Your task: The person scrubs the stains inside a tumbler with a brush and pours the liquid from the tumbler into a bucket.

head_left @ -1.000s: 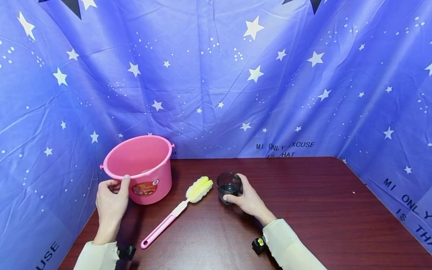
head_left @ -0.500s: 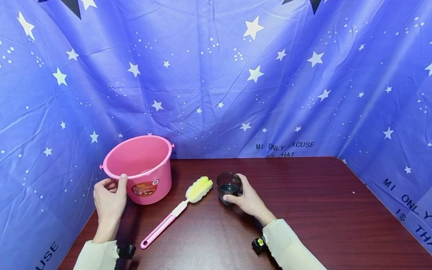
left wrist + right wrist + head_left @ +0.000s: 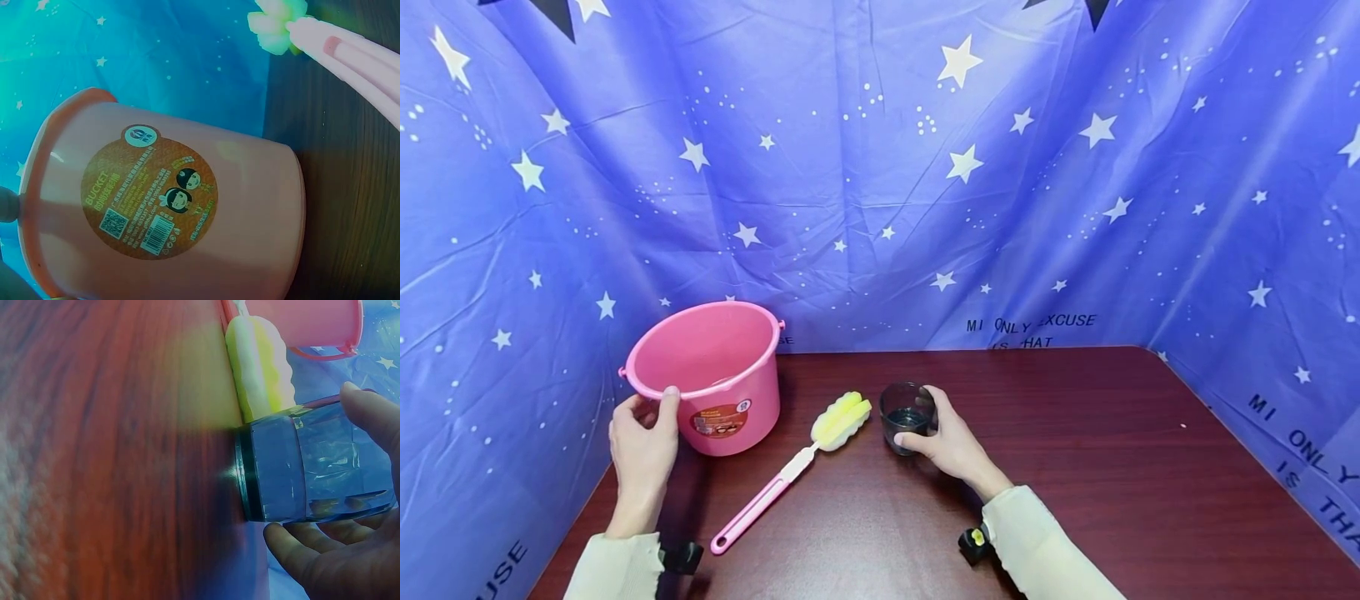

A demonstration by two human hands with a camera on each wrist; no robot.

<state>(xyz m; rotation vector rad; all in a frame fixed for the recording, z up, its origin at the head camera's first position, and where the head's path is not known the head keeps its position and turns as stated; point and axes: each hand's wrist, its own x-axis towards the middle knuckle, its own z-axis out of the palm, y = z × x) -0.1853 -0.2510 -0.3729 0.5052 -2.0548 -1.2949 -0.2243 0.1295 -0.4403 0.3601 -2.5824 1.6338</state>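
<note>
A pink bucket [image 3: 760, 408] stands upright at the left of the table, an orange round label on its side. My left hand [image 3: 643, 446] grips its near rim, thumb on top and fingers curled beneath the lip. In the left wrist view the bucket wall [image 3: 256, 206] fills the middle, and only the thumb [image 3: 9, 205] shows at the rim. My right hand [image 3: 951, 437] holds a dark see-through glass cup [image 3: 901, 425] from its right side, thumb in front and fingers behind. The cup [image 3: 281, 465] stands upright on the table, with a line like a liquid level in its lower part.
A bottle brush with a yellow and white sponge head [image 3: 841, 421] and a pink handle [image 3: 748, 517] lies diagonally between bucket and cup. The dark red wooden table [image 3: 1112, 467] is surrounded by blue star-patterned cloth [image 3: 865, 167].
My left hand has shifted slightly left along the bucket's rim. My right hand and the cup stay in place; the head view has moved a little.
</note>
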